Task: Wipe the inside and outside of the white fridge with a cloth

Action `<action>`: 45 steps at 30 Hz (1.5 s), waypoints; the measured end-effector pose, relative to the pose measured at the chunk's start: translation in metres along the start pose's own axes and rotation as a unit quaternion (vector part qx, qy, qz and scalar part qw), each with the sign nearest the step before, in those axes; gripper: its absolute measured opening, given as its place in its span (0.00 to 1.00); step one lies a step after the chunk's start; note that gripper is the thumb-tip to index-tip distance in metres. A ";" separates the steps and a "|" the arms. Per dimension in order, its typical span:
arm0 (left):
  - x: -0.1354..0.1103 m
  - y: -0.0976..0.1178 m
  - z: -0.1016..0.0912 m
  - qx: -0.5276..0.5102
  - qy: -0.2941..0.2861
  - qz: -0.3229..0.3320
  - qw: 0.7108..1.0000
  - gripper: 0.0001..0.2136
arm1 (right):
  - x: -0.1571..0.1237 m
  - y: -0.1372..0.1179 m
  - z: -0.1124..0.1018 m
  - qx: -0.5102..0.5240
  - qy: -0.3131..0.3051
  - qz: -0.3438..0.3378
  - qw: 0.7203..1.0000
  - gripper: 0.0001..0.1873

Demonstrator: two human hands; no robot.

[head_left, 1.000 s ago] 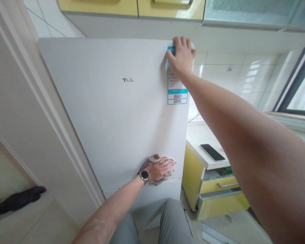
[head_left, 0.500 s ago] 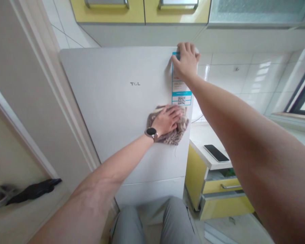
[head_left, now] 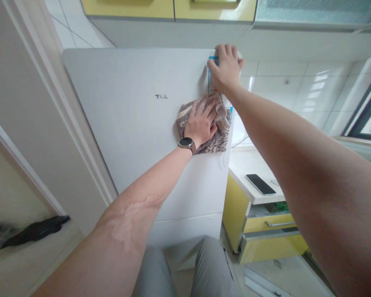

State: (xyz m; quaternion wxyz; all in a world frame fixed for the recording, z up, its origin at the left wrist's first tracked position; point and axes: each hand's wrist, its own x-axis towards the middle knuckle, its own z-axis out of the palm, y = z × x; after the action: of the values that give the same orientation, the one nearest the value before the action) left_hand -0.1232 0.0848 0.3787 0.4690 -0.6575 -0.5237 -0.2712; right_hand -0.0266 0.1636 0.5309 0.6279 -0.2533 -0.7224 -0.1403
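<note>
A white fridge (head_left: 126,136) stands in front of me, its door shut. My left hand (head_left: 200,123), with a watch on the wrist, presses a brown patterned cloth (head_left: 216,138) flat against the door's upper right, fingers spread over it. The cloth covers the lower part of a blue-and-white sticker (head_left: 212,68). My right hand (head_left: 225,68) grips the door's top right corner, fingers curled over the edge, just above the left hand.
A black phone (head_left: 260,184) lies on the white counter (head_left: 244,165) right of the fridge. Below it a yellow drawer (head_left: 272,239) stands partly open. Yellow wall cabinets (head_left: 173,8) hang overhead. A door frame (head_left: 58,123) is at left, a window (head_left: 367,111) at far right.
My left hand has slid the cloth up the fridge door, from near the bottom of the door to the sticker under my right hand. The right hand has kept its grip on the corner.
</note>
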 end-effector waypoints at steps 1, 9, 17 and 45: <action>0.000 -0.001 -0.001 -0.003 -0.002 0.003 1.000 0.29 | 0.000 0.000 -0.001 0.004 -0.001 0.002 1.000 0.10; 0.017 -0.050 -0.020 0.051 -0.006 0.041 0.998 0.30 | -0.002 -0.003 -0.006 -0.019 -0.029 0.004 0.999 0.15; 0.045 -0.159 -0.056 0.115 0.171 -0.085 0.975 0.28 | 0.001 0.000 0.000 -0.016 -0.026 -0.005 1.000 0.15; 0.011 -0.129 -0.109 -0.109 0.162 -0.152 0.969 0.35 | -0.063 -0.078 0.047 0.022 -0.098 -0.291 0.952 0.37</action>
State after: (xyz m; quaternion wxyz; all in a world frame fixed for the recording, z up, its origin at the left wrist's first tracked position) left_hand -0.2271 -0.0073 0.4766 0.4263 -0.5646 -0.5016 -0.4980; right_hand -0.1032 0.1112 0.4705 0.4916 -0.0311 -0.8255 -0.2756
